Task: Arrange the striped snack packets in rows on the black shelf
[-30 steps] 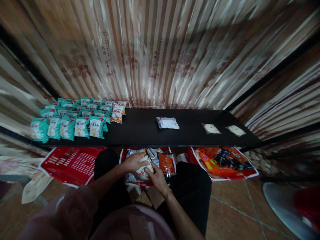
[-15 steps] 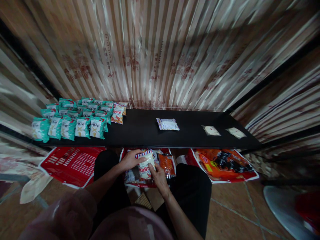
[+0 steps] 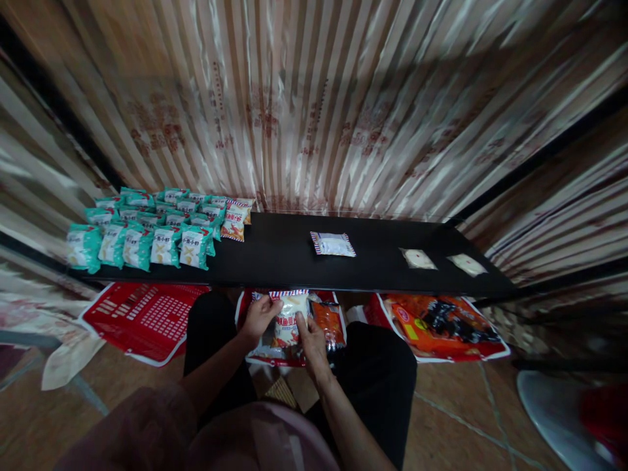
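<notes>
Between my hands is a white snack bag (image 3: 289, 318) with red lettering and a striped top edge, held upright above the middle red basket (image 3: 241, 307). My left hand (image 3: 260, 319) grips its left side near the top. My right hand (image 3: 313, 338) pinches its right side, thumb on the front. On the black shelf (image 3: 279, 252), rows of teal snack bags (image 3: 195, 248) stand at the left, with orange-and-white bags (image 3: 234, 221) beside them. A white bag with striped ends (image 3: 332, 244) lies flat mid-shelf.
Two small pale packets (image 3: 418, 258) (image 3: 467, 264) lie on the shelf's right part. Below are a red basket (image 3: 147, 317) at left and another (image 3: 441, 358) at right holding orange packages (image 3: 417, 314). A striped curtain (image 3: 304, 98) hangs behind. A grey round object (image 3: 549, 405) stands at lower right.
The held bag has been turned more upright, its front facing me more squarely. My left hand has shifted from its top edge to its upper left side. The view has moved slightly.
</notes>
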Motion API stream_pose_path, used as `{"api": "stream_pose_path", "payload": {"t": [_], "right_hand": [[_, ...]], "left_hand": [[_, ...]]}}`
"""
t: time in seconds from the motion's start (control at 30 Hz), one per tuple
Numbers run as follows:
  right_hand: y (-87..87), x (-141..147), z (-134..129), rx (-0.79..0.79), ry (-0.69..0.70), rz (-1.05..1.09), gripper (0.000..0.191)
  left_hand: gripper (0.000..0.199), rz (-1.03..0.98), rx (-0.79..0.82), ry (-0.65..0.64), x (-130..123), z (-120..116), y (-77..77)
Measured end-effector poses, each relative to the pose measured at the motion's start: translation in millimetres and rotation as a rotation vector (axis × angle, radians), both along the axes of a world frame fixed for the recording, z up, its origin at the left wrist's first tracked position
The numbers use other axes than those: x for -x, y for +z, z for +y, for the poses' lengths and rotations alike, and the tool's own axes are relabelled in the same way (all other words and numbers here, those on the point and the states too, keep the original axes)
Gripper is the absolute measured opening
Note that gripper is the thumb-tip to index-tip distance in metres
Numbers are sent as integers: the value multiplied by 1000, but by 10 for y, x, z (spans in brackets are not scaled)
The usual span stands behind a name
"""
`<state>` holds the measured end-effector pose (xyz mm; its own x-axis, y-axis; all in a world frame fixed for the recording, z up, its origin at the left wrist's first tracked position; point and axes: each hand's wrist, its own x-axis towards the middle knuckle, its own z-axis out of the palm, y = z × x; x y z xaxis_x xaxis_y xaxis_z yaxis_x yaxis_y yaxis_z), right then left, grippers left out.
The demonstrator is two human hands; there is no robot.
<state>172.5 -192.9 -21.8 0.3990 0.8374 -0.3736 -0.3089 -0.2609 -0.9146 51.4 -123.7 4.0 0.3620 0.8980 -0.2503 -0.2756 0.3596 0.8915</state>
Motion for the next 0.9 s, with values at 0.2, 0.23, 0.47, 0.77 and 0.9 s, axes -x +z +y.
{"api": "stream_pose_path", "payload": {"t": [0.2, 0.23, 0.47, 0.77, 0.9], "right_hand": [[-40, 13, 28, 3, -44, 15, 56], [-29, 16, 36, 2, -46, 19, 55], [72, 86, 82, 5, -42, 119, 52], [304, 167, 64, -65, 114, 281, 47], [352, 173, 53, -91, 177, 257, 48]], "left_hand": [[50, -18, -10, 26, -58, -69, -83], [50, -9, -15, 21, -59, -74, -102], [47, 33, -44, 89, -91, -47, -218], [38, 157, -103, 130, -22, 81, -222], [36, 189, -124, 131, 14, 135, -210]]}}
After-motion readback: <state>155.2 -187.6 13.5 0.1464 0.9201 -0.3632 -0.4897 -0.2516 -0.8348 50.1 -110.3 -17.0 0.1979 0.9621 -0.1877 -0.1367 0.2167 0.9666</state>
